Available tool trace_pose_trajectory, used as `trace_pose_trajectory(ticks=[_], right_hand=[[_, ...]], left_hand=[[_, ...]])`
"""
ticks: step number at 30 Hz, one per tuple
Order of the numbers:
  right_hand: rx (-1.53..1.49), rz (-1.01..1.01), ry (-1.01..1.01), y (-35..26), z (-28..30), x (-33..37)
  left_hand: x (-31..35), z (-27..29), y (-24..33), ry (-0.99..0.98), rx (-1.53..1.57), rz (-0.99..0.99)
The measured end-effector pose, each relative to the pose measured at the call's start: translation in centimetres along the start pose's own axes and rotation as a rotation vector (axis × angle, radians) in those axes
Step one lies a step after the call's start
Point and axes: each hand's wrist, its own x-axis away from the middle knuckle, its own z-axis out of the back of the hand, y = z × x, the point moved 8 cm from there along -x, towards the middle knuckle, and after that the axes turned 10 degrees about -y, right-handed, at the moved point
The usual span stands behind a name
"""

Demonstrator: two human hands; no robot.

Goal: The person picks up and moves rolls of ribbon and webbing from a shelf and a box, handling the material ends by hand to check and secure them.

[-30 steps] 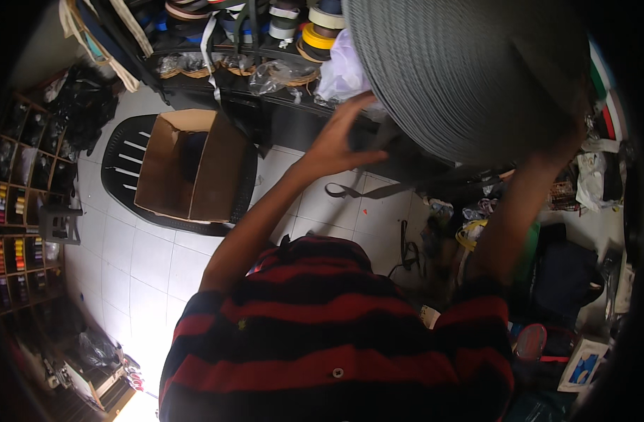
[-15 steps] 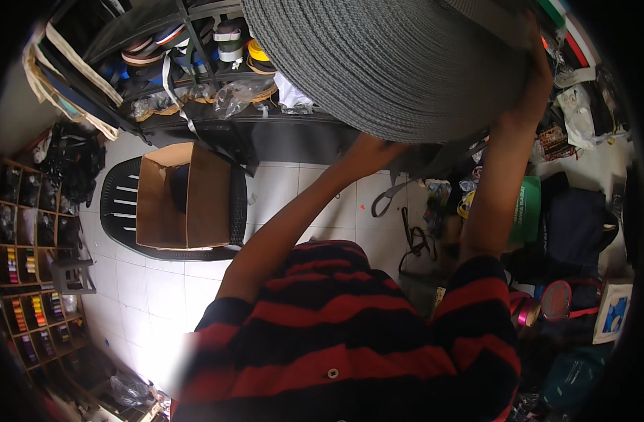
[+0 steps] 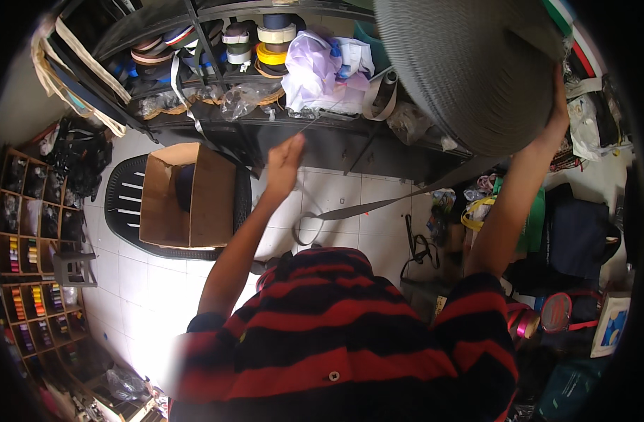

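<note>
A big roll of grey webbing strap (image 3: 470, 77) is held up at the upper right, tilted, its wound edges showing. My right hand (image 3: 556, 119) grips its right side, with the fingers partly hidden behind it. From the roll a loose length of strap (image 3: 399, 200) hangs down to the left and ends in a curl above the floor. My left hand (image 3: 285, 165) is apart from the roll, out in front of the shelf, fingers pinched together. A thin pale strand (image 3: 311, 125) runs from its fingertips; the rest of it is too faint to follow.
Ahead stands a dark shelf (image 3: 301, 137) with rolls of tape and plastic bags. An open cardboard box (image 3: 213, 204) rests on a black chair (image 3: 118, 211) at left. Beyond is a thread rack (image 3: 37, 264). Bags (image 3: 579, 228) crowd the right; a black cord (image 3: 417, 246) lies nearby.
My left hand has left the roll's underside and moved left, now pinching. The roll has shifted right and turned more edge-on in my right hand, and its loose strap now stretches farther left.
</note>
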Motion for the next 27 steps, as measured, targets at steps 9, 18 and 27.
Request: trace_pose_trajectory(ticks=[9,18,27], right_hand=[[0.097,-0.118,-0.048,1.9,3.0,-0.5],[0.35,-0.252,-0.351,4.5,0.9,2.1],[0.806,-0.27,-0.699,7.3,-2.6,5.1]], left_hand=[[4.0,9.3,-3.4,0.221,0.123,0.107],[7.0,13.4,-7.2,0.097,0.344,0.293],[-0.1,8.5,3.3,-0.258,0.512,0.192]])
